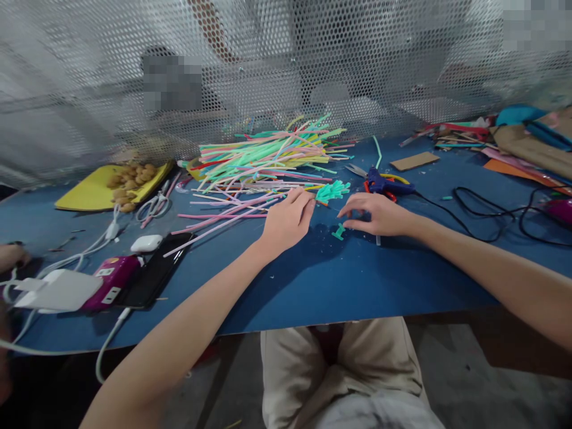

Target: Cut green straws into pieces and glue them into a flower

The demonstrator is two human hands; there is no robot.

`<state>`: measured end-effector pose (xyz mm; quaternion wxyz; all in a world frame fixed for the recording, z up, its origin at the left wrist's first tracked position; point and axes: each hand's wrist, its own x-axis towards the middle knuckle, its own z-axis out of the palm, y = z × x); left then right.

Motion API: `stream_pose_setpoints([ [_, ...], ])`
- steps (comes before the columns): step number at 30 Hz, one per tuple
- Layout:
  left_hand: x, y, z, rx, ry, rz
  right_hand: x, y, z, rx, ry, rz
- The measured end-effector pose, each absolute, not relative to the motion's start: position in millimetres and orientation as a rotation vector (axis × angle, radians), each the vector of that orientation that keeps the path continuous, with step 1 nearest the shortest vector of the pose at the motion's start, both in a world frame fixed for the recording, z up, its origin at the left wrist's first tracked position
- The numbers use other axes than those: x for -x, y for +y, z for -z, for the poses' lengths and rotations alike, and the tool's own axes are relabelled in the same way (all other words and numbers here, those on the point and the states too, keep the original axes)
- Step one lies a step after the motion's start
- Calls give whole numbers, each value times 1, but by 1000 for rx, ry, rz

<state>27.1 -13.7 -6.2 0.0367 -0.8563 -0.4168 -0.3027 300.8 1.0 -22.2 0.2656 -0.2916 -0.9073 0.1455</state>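
My left hand (289, 218) rests low over the blue table with its fingers curled together. At its fingertips is a bunch of short mint-green fuzzy stems (333, 191), like pipe cleaners; its left end meets the fingers, whose undersides are hidden. To the right hovers my right hand (375, 213), thumb and forefinger apart. Just by the right thumb tip lies a small teal spool-shaped piece (338, 232); I cannot tell whether they touch. Behind the hands spreads a big pile of coloured pipe cleaners (277, 152), with pink and lilac ones (223, 220) nearer the left hand.
Beyond my right hand lie a blue glue gun (388, 183), pliers (356, 171) and a cardboard strip (414, 161). A black cable (478, 205) runs rightward. Leftward are a phone (156, 274), a purple power strip (114, 280) and a yellow sheet (87, 187). A perforated metal screen (268, 53) stands behind.
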Motion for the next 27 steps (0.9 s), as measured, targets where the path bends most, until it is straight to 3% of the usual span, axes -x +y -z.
stream_pose_setpoints([
  [12,-27,-13,8,2723,-1289,848,-300,-8,10,979,-2034,-199],
  [27,-26,-14,3,2803,-1273,807,-301,-7,10,904,-2007,-147],
])
